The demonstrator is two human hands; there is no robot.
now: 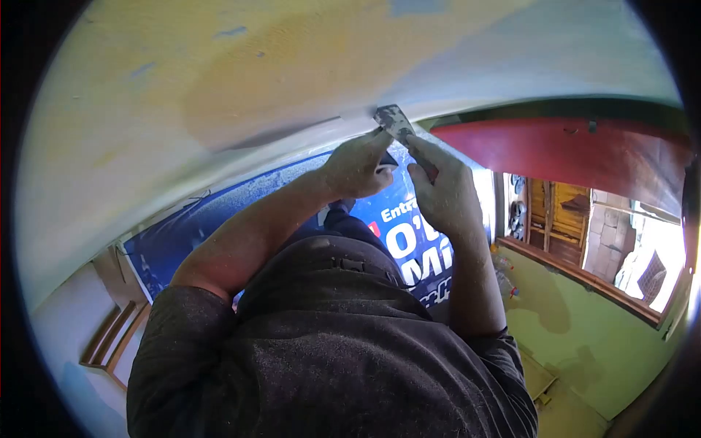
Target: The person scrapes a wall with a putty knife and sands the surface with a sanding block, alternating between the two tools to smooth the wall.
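Note:
My right hand (447, 191) is wrapped round the reddish handle of a putty knife (395, 123), whose blade is smeared with pale filler. The blade points up and left, its tip right at the whitish wall surface. Beside it, my left hand (356, 166) is closed with fingers curled, its fingertips close to the blade. A small dark thing (389, 160) shows between those fingers; I cannot tell what it is. Pale dust speckles both forearms. Left of the blade, a grey, straight-edged dark patch (285, 134) lies along the wall.
Below my hands spreads a blue banner (405, 190) with white lettering. At right are a red panel (562, 150) and a wood-framed window opening (584, 281) in a green wall (562, 314). A wooden frame (113, 339) stands at lower left.

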